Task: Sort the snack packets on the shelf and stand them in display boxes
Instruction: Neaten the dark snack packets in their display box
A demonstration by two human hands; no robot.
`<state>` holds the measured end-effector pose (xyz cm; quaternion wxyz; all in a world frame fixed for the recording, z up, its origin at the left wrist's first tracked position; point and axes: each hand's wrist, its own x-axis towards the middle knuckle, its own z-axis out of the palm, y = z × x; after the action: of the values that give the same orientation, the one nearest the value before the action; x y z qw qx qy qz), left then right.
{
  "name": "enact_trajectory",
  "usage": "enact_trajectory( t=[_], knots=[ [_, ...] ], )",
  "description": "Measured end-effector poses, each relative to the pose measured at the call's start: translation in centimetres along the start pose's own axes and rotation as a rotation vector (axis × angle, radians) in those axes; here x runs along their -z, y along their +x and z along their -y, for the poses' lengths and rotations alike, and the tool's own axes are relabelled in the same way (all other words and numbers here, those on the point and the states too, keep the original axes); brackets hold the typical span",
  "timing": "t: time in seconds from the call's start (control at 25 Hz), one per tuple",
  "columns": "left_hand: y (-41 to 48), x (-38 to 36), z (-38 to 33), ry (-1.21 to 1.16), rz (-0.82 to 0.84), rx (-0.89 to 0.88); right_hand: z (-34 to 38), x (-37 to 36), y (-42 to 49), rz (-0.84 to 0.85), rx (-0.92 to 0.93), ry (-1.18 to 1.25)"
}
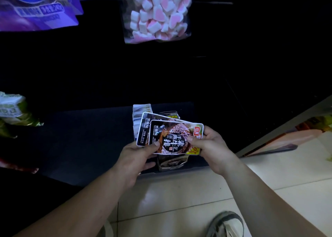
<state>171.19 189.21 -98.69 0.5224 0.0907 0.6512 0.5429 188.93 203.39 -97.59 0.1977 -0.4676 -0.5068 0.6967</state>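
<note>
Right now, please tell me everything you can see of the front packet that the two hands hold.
The front packet is a flat, glossy pouch: dark, white-edged, with a brown meat picture, a black disc bearing white Chinese characters and a red logo at one corner. It is turned sideways, face toward the camera. The left hand pinches its left edge, the right hand its right end, thumbs on the face. It overlaps a similar packet behind it, above a display box.

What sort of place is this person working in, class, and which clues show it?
Probably a shop's snack aisle: a marshmallow bag and purple packets hang on display above, and a cardboard display box stands on the low shelf.
</note>
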Motion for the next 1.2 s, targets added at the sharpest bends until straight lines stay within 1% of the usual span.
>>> enact_trajectory(
  t=[0.04, 0.08, 0.16, 0.2, 0.28, 0.4, 0.52, 0.64, 0.8, 0.84, 0.88, 0.92, 1.0, 1.12, 1.2],
  knots=[
    [0.1, 0.0, 0.4, 0.106, 0.004, -0.022, 0.3, -0.1, -0.1, -0.047, 0.026, -0.039],
    [0.2, 0.1, 1.0, 0.234, 0.046, -0.050, 0.7, -0.2, 0.0, -0.105, 0.054, -0.078],
    [0.5, 0.0, 2.4, 0.462, 0.206, -0.068, 1.8, -0.4, 0.0, -0.201, 0.124, -0.146],
    [0.5, -0.2, 3.0, 0.549, 0.263, -0.066, 2.2, -0.5, 0.1, -0.231, 0.168, -0.174],
    [0.6, -0.5, 3.8, 0.656, 0.295, -0.092, 3.1, -0.6, 0.4, -0.241, 0.263, -0.230],
    [0.7, -0.8, 4.0, 0.687, 0.233, -0.138, 4.4, -0.6, 0.5, -0.143, 0.334, -0.419],
    [0.5, -0.9, 3.4, 0.680, 0.149, -0.204, 5.2, -0.4, 0.5, -0.027, 0.275, -0.598],
    [0.0, -1.0, 2.9, 0.633, 0.066, -0.261, 5.0, -0.5, 0.0, 0.014, 0.223, -0.670],
    [-0.2, -0.7, 2.4, 0.580, -0.130, -0.344, 3.2, -1.2, -0.1, 0.092, 0.218, -0.781],
    [0.0, -0.6, 2.2, 0.570, -0.145, -0.359, 2.5, -1.5, 0.0, 0.111, 0.218, -0.817],
    [0.1, -0.5, 2.2, 0.549, -0.123, -0.367, 1.9, -1.8, 0.3, 0.124, 0.217, -0.842],
    [0.2, -0.5, 2.2, 0.534, -0.065, -0.363, 1.5, -2.2, 0.4, 0.130, 0.216, -0.845],
    [0.6, -0.7, 2.4, 0.539, 0.043, -0.375, 1.1, -2.6, 0.8, 0.125, 0.200, -0.777],
    [1.4, -1.0, 2.6, 0.605, 0.034, -0.422, 1.1, -2.2, 1.5, 0.059, 0.174, -0.665],
    [1.9, -1.5, 2.2, 0.626, 0.005, -0.429, 0.7, -1.8, 1.6, -0.014, 0.187, -0.635]
  ],
)
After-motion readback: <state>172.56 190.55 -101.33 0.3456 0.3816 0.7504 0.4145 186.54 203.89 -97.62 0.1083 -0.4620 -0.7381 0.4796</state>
